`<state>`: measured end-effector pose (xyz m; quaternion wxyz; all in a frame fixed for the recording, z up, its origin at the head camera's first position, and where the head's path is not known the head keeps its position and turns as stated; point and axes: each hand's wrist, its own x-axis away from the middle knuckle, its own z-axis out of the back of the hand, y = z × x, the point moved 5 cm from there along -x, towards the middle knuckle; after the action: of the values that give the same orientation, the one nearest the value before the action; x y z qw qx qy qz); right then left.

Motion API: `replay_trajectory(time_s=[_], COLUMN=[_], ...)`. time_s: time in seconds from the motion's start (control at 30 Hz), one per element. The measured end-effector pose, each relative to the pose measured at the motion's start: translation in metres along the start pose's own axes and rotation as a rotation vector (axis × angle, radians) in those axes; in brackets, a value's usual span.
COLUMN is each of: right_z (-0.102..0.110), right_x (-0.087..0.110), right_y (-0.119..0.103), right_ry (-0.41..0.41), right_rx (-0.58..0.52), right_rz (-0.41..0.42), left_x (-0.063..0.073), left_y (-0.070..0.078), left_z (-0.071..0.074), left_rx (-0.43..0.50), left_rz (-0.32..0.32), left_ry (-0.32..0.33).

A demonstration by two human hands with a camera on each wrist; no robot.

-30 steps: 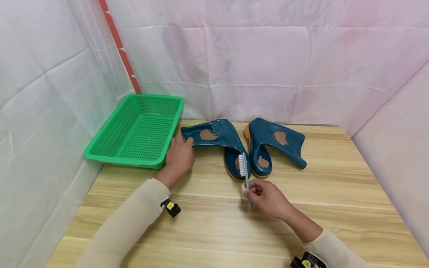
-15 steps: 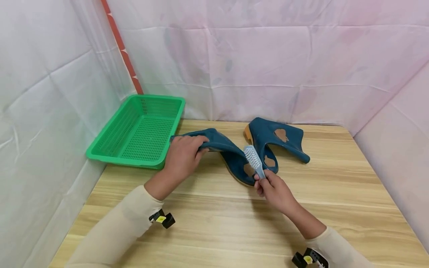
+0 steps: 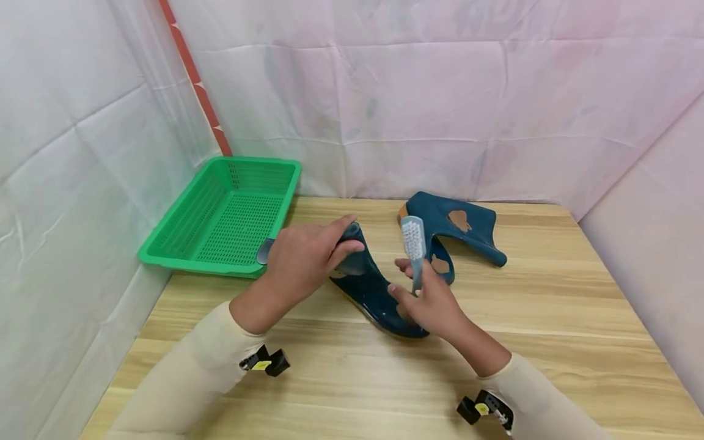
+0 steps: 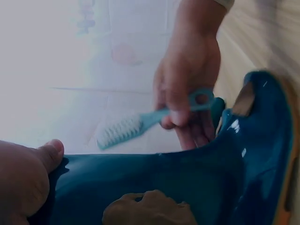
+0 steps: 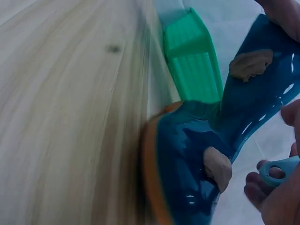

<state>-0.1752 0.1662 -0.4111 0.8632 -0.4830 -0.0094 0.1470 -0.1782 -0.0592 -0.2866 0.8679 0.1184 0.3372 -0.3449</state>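
Note:
A glossy dark teal rain boot (image 3: 379, 305) stands on its sole, its shaft leaning left. My left hand (image 3: 302, 256) grips the shaft near its top. Brown mud-like patches (image 5: 251, 64) mark the shaft and foot in the right wrist view. My right hand (image 3: 437, 305) holds a light blue scrub brush (image 3: 414, 241) by its handle, white bristles up and apart from the boot. In the left wrist view the brush (image 4: 122, 132) is beyond the shaft. The second rain boot (image 3: 478, 223), also with brown patches, lies behind to the right.
A green plastic basket (image 3: 192, 264) stands at the left on the wood-patterned table (image 3: 352, 391), close to my left hand. White cloth (image 3: 418, 98) hangs behind and at both sides.
My left hand has taken hold of the left boot's shaft and raised it, turning the boot from lying onto its sole and nearer. The brush has turned bristles up in my right hand.

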Motion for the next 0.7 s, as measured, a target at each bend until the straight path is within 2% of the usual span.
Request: replay_trajectory(time_s=[0.07, 0.17, 0.23, 0.3, 0.4, 0.53, 0.63, 0.7], right_z=[-0.008, -0.017, -0.019, -0.018, -0.014, -0.011, -0.010, -0.007], right_x=[-0.001, 0.001, 0.003, 0.005, 0.005, 0.005, 0.006, 0.007], right_y=[-0.004, -0.005, -0.005, -0.004, -0.002, 0.005, 0.010, 0.012], right_ry=[-0.049, -0.132, -0.161, -0.179, -0.189, -0.228, -0.282, -0.317], right_rx=[0.016, 0.050, 0.071, 0.095, 0.108, 0.086, 0.064, 0.051], right_rz=[-0.010, -0.047, -0.059, -0.056, -0.029, -0.022, -0.036, -0.038], left_x=[-0.003, -0.008, -0.011, -0.014, -0.017, -0.013, -0.005, 0.001], left_y=[0.001, 0.002, 0.003, 0.003, 0.005, 0.003, -0.006, -0.013], left_z=[0.002, 0.002, 0.002, 0.001, 0.001, 0.000, -0.001, -0.002], left_rx=[0.005, 0.036, 0.071, 0.106, 0.154, 0.208, 0.258, 0.318], left_rz=[0.027, 0.111, 0.172, 0.191, 0.148, 0.026, 0.007, 0.052], left_ry=[-0.036, -0.139, -0.216, -0.265, -0.317, -0.398, -0.538, -0.669])
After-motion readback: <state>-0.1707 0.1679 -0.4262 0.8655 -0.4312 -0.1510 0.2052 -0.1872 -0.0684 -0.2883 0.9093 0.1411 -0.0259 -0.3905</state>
